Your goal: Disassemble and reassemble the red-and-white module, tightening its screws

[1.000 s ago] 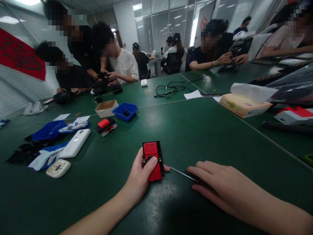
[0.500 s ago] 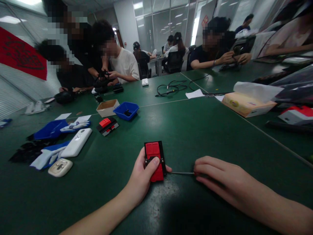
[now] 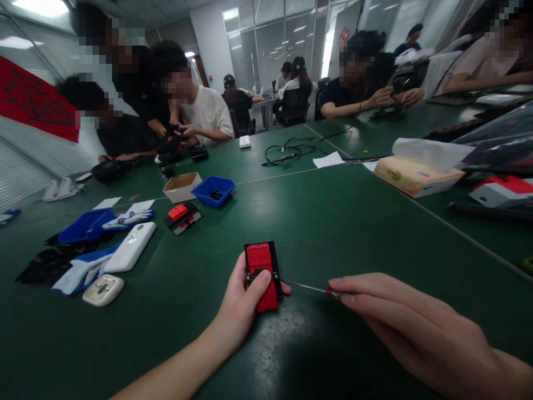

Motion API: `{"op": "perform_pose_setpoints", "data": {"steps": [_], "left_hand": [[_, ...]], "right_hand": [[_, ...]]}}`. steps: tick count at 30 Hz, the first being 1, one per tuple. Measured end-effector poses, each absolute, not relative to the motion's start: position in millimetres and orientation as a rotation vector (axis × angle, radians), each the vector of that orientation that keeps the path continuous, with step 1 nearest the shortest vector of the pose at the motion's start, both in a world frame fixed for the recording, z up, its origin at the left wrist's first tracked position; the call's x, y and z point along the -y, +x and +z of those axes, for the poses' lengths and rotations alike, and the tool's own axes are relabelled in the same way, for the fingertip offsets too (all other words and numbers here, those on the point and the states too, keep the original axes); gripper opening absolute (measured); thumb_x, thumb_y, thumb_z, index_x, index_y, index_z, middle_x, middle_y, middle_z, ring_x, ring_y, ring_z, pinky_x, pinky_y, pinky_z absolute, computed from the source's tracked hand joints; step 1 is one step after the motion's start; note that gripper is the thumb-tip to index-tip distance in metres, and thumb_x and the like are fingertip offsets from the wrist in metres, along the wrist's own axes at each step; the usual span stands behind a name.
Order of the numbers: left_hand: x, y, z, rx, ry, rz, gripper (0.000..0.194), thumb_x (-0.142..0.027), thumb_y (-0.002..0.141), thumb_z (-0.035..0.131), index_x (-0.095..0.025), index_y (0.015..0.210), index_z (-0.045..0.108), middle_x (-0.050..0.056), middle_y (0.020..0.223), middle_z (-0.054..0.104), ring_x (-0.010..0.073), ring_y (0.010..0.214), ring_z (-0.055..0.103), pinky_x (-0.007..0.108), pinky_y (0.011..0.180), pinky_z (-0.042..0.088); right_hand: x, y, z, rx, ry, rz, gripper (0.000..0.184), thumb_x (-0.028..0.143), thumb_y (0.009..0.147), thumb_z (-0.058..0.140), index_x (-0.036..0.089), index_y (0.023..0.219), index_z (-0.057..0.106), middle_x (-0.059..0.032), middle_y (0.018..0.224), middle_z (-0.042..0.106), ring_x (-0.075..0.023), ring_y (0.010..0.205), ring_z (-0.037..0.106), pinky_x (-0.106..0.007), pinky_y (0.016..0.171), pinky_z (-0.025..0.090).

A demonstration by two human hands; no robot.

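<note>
My left hand (image 3: 245,294) is closed round a red and black rectangular part (image 3: 259,255), with the thumb pressed on its face over a small black crosspiece. A screwdriver (image 3: 306,286) with a thin metal shaft and a red handle end points at the part's right side. Its tip lies by the end of the crosspiece; whether it touches a screw there I cannot tell. My right hand (image 3: 400,316) pinches the handle between thumb and fingertips. Most of the handle is hidden by the fingers.
On the green table (image 3: 316,222), left of the part, lie another red and black part (image 3: 182,218), a blue bin (image 3: 213,191) with small black pieces, a cardboard box (image 3: 181,188), gloves (image 3: 83,269) and a white phone (image 3: 131,247). A tissue box (image 3: 418,175) stands right. Several people sit beyond.
My right hand has turned and its fingers have straightened along the handle. The screwdriver tip has risen from the part's lower right side to the crosspiece's end. My left hand holds nearly still.
</note>
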State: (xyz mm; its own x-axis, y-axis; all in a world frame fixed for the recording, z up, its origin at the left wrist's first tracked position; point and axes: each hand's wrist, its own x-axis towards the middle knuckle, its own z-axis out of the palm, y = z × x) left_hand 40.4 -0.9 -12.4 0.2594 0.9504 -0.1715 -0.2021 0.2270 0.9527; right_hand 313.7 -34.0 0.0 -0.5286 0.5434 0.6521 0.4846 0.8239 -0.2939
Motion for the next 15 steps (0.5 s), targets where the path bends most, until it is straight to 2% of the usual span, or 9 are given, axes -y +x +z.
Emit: {"op": "perform_pose_setpoints", "data": {"steps": [3, 9, 12, 15], "left_hand": [[1, 40, -15, -0.942, 1.001, 1.010, 0.062, -0.049, 0.091, 0.073, -0.017, 0.135, 0.044, 0.010, 0.093, 0.077, 0.0230, 0.086, 0.074, 0.035, 0.080, 0.055], [3, 39, -18, -0.918, 1.078, 0.991, 0.057, -0.048, 0.094, 0.070, -0.017, 0.134, 0.045, 0.011, 0.092, 0.077, 0.0214, 0.084, 0.072, 0.030, 0.072, 0.054], [4, 41, -16, -0.941, 1.078, 0.996, 0.058, -0.049, 0.094, 0.070, -0.016, 0.135, 0.045, 0.011, 0.092, 0.077, 0.0216, 0.086, 0.072, 0.030, 0.073, 0.054], [5, 43, -16, -0.970, 1.078, 1.030, 0.056, -0.048, 0.092, 0.072, -0.018, 0.133, 0.047, 0.010, 0.093, 0.076, 0.0228, 0.087, 0.073, 0.030, 0.073, 0.056]], "right_hand": [[39, 319, -1, 2.316, -0.672, 0.068, 0.044, 0.001, 0.092, 0.052, 0.018, 0.133, 0.059, -0.0101, 0.124, 0.074, -0.0164, 0.117, 0.071, -0.022, 0.103, 0.056], [50, 333, -7, 2.354, -0.710, 0.063, 0.061, 0.003, 0.093, 0.052, 0.021, 0.151, 0.049, -0.0087, 0.141, 0.065, -0.0205, 0.125, 0.067, -0.030, 0.109, 0.053], [54, 332, -9, 2.359, -0.710, 0.047, 0.063, 0.003, 0.094, 0.053, 0.021, 0.154, 0.045, -0.0072, 0.144, 0.063, -0.0196, 0.125, 0.066, -0.028, 0.111, 0.052], [64, 324, -15, 2.289, -0.787, 0.036, 0.061, 0.006, 0.098, 0.052, 0.027, 0.154, 0.045, -0.0042, 0.141, 0.066, -0.0193, 0.122, 0.068, -0.027, 0.108, 0.055]]}}
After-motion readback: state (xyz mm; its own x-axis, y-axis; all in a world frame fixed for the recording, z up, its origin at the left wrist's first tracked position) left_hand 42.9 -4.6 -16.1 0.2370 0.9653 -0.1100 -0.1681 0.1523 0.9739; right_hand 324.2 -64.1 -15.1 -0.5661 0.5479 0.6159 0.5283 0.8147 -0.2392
